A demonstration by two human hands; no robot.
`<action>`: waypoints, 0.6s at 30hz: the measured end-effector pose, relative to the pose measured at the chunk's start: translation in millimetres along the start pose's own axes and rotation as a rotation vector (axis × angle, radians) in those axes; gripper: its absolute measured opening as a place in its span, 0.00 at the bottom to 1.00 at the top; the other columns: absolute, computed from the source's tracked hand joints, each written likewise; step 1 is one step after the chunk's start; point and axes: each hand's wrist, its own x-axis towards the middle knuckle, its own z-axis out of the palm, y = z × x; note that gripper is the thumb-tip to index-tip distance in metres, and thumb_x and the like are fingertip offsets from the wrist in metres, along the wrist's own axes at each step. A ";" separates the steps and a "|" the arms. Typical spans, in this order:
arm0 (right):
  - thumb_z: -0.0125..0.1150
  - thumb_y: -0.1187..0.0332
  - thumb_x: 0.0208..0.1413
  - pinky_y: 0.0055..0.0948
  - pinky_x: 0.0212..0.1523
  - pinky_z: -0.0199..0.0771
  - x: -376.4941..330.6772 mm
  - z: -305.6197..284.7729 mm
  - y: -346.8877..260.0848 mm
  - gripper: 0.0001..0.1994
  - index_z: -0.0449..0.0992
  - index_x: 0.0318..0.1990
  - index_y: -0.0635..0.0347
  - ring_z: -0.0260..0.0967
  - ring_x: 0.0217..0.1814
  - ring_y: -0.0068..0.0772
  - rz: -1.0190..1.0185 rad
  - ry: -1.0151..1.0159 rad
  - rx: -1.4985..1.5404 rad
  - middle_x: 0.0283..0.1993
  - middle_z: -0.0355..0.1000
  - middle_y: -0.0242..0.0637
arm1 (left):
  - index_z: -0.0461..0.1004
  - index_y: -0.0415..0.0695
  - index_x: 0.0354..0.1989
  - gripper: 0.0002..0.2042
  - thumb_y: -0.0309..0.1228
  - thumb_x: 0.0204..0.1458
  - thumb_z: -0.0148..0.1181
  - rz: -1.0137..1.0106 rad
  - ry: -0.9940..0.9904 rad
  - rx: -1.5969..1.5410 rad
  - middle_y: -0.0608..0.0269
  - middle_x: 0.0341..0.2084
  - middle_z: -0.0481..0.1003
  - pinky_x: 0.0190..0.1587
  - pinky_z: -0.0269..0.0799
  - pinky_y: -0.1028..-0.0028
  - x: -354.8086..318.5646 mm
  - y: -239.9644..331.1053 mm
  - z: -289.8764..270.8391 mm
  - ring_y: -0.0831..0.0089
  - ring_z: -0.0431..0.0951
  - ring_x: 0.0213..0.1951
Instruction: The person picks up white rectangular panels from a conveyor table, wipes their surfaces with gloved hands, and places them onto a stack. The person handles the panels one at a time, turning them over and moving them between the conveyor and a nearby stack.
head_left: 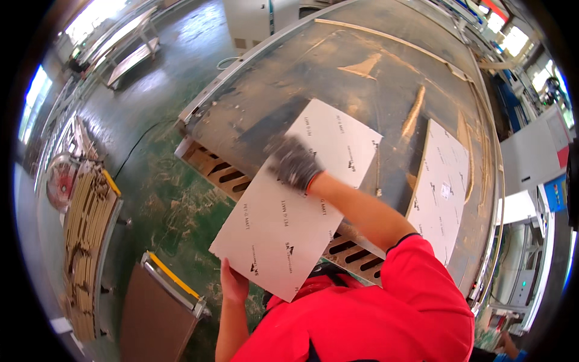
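A long panel covered in printed white film [274,211] lies slanted in front of me. Its far part rests on the machine table, and its near end juts out over the edge toward my body. At the panel's near left edge, my bare left hand [234,282] grips it with the thumb at the rim and the other fingers hidden. My right hand [294,164], in a dark grey glove, is on or just over the panel's upper face near its left edge. Motion blurs its fingers. A second white-filmed panel [440,187] lies on the table to the right.
Sawdust and wood scraps [414,113] litter the dark machine table [253,114]. Slotted brackets [220,172] line its near edge. On the left stand a cart of stacked strips [90,241], a brown board on a yellow-edged cart [160,308] and a fan [62,182].
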 end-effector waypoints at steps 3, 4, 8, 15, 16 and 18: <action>0.39 0.39 0.65 0.44 0.77 0.39 -33.7 19.3 -8.7 0.36 0.58 0.73 0.52 0.42 0.81 0.42 -0.266 0.143 0.169 0.79 0.46 0.41 | 0.59 0.42 0.69 0.27 0.39 0.63 0.50 0.085 -0.084 0.276 0.58 0.62 0.69 0.64 0.65 0.56 -13.9 -11.2 22.3 0.59 0.68 0.63; 0.38 0.39 0.65 0.45 0.77 0.39 -30.7 25.9 13.0 0.37 0.56 0.73 0.54 0.43 0.80 0.44 -0.253 0.178 0.197 0.78 0.48 0.42 | 0.59 0.41 0.68 0.27 0.38 0.62 0.50 0.053 -0.047 0.225 0.56 0.62 0.69 0.63 0.65 0.57 -10.6 -12.7 19.1 0.59 0.69 0.63; 0.44 0.44 0.63 0.48 0.73 0.49 -27.2 9.1 181.3 0.30 0.74 0.59 0.58 0.60 0.70 0.50 0.582 0.411 0.132 0.61 0.73 0.44 | 0.63 0.41 0.66 0.25 0.39 0.63 0.51 -0.040 -0.073 0.166 0.57 0.61 0.70 0.63 0.66 0.58 -10.7 -7.8 30.0 0.59 0.70 0.61; 0.56 0.57 0.60 0.45 0.63 0.64 -202.9 -26.4 187.9 0.22 0.73 0.59 0.58 0.68 0.62 0.53 0.695 0.743 0.211 0.59 0.73 0.47 | 0.62 0.41 0.67 0.27 0.44 0.65 0.51 -0.035 -0.101 0.301 0.59 0.61 0.69 0.63 0.66 0.59 -6.8 -2.2 46.9 0.61 0.70 0.61; 0.55 0.59 0.60 0.46 0.60 0.66 -241.2 -25.8 173.9 0.19 0.74 0.55 0.58 0.69 0.59 0.53 0.700 0.811 0.180 0.56 0.74 0.47 | 0.62 0.41 0.67 0.27 0.44 0.65 0.51 -0.037 -0.125 0.298 0.59 0.61 0.69 0.63 0.66 0.59 -4.0 -3.8 49.4 0.61 0.70 0.61; 0.56 0.63 0.58 0.45 0.54 0.71 -316.5 -15.6 138.8 0.14 0.76 0.49 0.57 0.72 0.53 0.52 0.817 0.914 0.213 0.49 0.76 0.47 | 0.62 0.40 0.67 0.26 0.44 0.66 0.50 -0.050 -0.180 0.303 0.59 0.62 0.69 0.63 0.66 0.58 7.3 -7.7 55.5 0.62 0.70 0.61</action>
